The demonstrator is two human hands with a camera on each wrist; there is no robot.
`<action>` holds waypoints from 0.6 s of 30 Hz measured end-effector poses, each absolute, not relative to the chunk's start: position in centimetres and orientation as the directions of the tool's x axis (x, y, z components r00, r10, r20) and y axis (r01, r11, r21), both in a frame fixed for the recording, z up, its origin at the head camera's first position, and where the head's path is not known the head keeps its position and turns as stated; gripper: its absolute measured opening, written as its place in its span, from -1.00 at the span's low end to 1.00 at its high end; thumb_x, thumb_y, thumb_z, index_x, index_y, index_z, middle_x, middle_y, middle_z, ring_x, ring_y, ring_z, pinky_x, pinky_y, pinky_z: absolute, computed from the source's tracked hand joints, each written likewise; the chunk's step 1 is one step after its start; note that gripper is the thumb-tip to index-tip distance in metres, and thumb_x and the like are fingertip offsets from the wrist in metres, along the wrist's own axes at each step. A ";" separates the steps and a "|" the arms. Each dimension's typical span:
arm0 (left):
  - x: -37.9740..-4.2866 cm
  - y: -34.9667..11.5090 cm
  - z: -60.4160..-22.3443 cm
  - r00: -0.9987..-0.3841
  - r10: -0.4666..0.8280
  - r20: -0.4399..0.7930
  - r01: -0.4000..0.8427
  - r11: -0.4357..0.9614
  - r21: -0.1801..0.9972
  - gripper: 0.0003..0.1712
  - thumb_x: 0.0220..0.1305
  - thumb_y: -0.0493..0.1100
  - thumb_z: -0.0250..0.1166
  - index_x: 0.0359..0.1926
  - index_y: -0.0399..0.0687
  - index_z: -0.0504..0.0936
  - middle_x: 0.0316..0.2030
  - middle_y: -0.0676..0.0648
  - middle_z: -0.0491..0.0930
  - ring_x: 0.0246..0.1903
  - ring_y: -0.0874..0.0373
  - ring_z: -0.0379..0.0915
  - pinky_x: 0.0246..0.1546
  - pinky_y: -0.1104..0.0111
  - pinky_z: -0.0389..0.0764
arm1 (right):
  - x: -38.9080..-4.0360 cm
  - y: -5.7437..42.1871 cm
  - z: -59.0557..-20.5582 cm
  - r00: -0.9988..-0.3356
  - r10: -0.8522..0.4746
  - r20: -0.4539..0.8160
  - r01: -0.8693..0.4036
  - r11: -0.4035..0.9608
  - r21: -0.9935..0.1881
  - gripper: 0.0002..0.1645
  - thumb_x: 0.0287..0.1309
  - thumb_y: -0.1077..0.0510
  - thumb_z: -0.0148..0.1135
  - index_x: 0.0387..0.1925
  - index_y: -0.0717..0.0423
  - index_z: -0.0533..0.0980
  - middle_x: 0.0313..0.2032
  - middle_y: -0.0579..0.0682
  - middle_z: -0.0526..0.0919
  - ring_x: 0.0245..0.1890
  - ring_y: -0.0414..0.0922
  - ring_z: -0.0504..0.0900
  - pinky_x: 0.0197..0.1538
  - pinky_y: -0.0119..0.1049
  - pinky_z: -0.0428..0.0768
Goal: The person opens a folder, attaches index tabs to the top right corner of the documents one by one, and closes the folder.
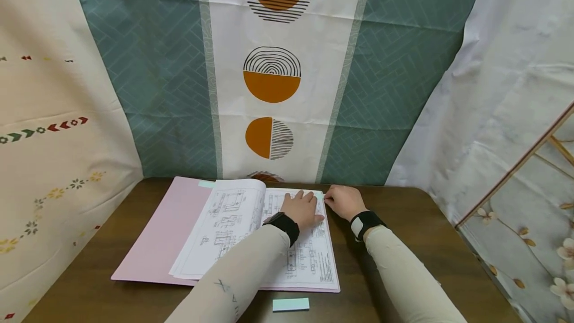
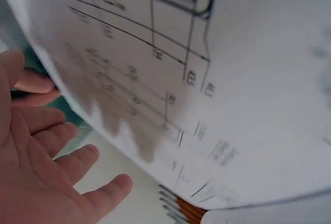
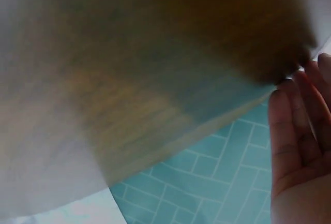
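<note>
A pink folder (image 1: pixel 157 243) lies spread on the table with a stack of printed technical drawings (image 1: pixel 228 213), some leaves turned over to the left. My left hand (image 1: pixel 300 211) rests on the right-hand page (image 1: pixel 314 258) near its top, fingers spread. At that page's upper right corner is a small mint sticky note (image 1: pixel 319 196). My right hand (image 1: pixel 345 202) pinches at the note's outer end, just past the page edge; its fingertips partly hide the contact. In the left wrist view the left fingers (image 2: pixel 77 162) look straight and apart.
A pad of mint sticky notes (image 1: pixel 290 305) lies in front of the folder, by the table's near edge. Another mint note (image 1: pixel 206 183) shows at the folder's top left. The brown table (image 1: pixel 403 243) meets a patterned curtain (image 1: pixel 278 153) at the back.
</note>
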State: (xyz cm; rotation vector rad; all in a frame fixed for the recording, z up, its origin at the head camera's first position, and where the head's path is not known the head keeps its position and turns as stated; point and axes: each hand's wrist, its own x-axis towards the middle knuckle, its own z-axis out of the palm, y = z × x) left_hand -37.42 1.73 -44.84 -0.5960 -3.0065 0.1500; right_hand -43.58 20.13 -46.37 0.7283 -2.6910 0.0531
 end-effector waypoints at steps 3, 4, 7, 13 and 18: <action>-35.4 0.9 -44.1 -0.904 0.420 0.082 0.409 0.903 -0.130 -0.18 0.35 0.45 -0.01 0.43 0.10 0.40 0.40 0.05 0.33 0.40 0.00 0.20 0.25 -0.08 0.25 | -42.9 20.2 -46.1 -0.812 -0.493 0.313 -0.511 0.859 0.029 -0.79 0.19 0.00 0.38 -0.17 -0.06 0.74 -0.19 -0.17 0.70 -0.18 -0.16 0.68 -0.10 -0.20 0.59; -34.6 0.5 -43.8 -0.897 0.433 0.091 0.420 0.898 -0.134 -0.19 0.35 0.44 0.01 0.41 0.09 0.43 0.38 0.04 0.36 0.38 0.00 0.23 0.24 -0.07 0.27 | -42.6 20.2 -46.0 -0.811 -0.498 0.308 -0.517 0.856 0.025 -0.78 0.20 0.00 0.37 -0.15 -0.05 0.74 -0.17 -0.16 0.70 -0.15 -0.15 0.68 -0.08 -0.20 0.59; -32.1 -0.9 -43.3 -0.878 0.466 0.108 0.451 0.882 -0.135 -0.20 0.33 0.43 0.06 0.37 0.05 0.47 0.34 0.01 0.43 0.35 0.00 0.28 0.22 -0.05 0.31 | -41.5 20.4 -45.8 -0.802 -0.506 0.316 -0.530 0.848 0.014 -0.75 0.21 0.02 0.36 -0.11 -0.02 0.73 -0.13 -0.13 0.71 -0.12 -0.13 0.68 -0.07 -0.19 0.59; -27.8 -3.2 -43.6 -0.852 0.511 0.115 0.503 0.859 -0.096 -0.19 0.29 0.41 0.13 0.34 0.00 0.50 0.31 -0.01 0.46 0.32 -0.02 0.33 0.19 -0.03 0.34 | -38.5 20.8 -45.6 -0.785 -0.511 0.351 -0.535 0.844 0.033 -0.79 0.17 0.04 0.40 -0.15 -0.04 0.73 -0.19 -0.19 0.69 -0.19 -0.21 0.67 -0.12 -0.26 0.60; -25.3 -4.5 -44.4 -0.791 0.588 0.167 0.581 0.809 -0.095 -0.20 0.19 0.41 0.25 0.29 0.04 0.55 0.25 0.05 0.51 0.24 0.05 0.41 0.11 0.09 0.42 | -35.9 20.3 -45.5 -0.768 -0.543 0.339 -0.570 0.821 0.024 -0.79 0.14 0.04 0.42 -0.17 -0.06 0.73 -0.21 -0.23 0.68 -0.24 -0.29 0.63 -0.12 -0.31 0.58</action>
